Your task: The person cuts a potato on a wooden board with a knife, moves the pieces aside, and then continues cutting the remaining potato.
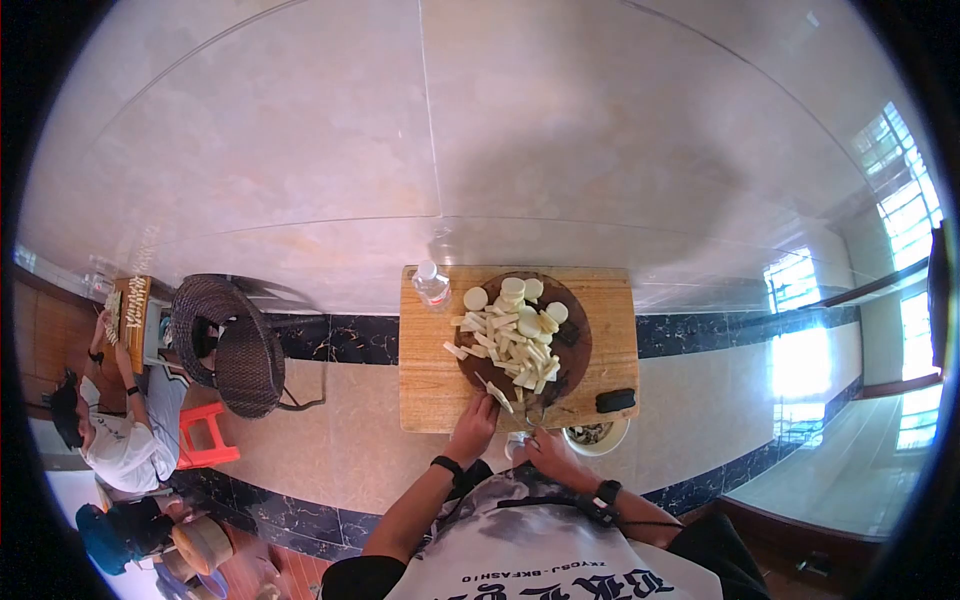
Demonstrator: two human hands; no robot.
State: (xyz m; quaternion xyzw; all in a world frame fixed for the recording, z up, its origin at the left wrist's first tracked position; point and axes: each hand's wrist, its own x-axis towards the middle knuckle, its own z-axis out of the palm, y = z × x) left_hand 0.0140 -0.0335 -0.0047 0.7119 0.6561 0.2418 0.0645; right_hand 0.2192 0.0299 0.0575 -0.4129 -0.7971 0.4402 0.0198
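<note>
My left hand (474,428) is closed at the near edge of the round dark cutting board (580,345), its fingers pinching a pale vegetable slice (499,397). Close beside it, my right hand (549,452) is closed at the wooden table's front edge; a thin, shiny object shows by its fingers, too small to name. On the board lies a heap of pale vegetable sticks (515,350), with several round pale slices (512,288) at its far side.
The board rests on a small wooden table (420,390). A clear bottle (430,286) stands at its far left, a black object (615,401) at its right. Below the right edge is a white bowl (612,440). Leftward are a wicker chair (250,365), red stool (207,437) and seated person (125,440).
</note>
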